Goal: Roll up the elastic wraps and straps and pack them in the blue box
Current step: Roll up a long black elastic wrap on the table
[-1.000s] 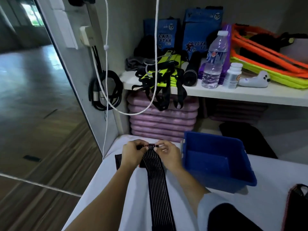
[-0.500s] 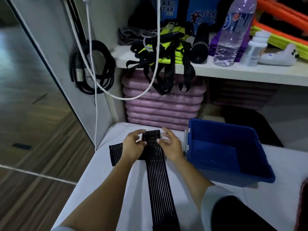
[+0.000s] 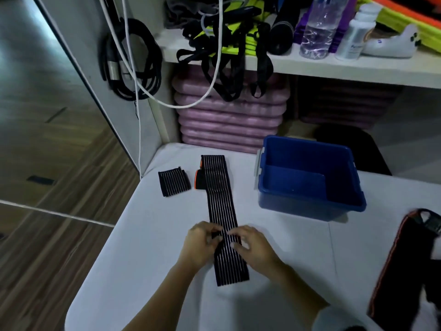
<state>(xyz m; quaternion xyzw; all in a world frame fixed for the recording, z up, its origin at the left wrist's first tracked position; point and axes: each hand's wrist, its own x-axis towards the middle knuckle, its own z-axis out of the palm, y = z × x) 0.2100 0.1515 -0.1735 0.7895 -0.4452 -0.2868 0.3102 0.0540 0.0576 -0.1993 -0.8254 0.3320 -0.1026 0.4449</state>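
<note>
On table [image 3: 148, 237], L hand [image 3: 202, 246] & R hand [image 3: 254, 248] pinch striped wrap [image 3: 220, 201], fingers curled.

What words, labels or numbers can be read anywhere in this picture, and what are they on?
Nothing can be read for sure.
white bottle: blue print, too blurred to read.
white gadget beside it: small blue mark, too small to read.
striped wrap: stripes only, no lettering.
blue box: no lettering shows.
</note>
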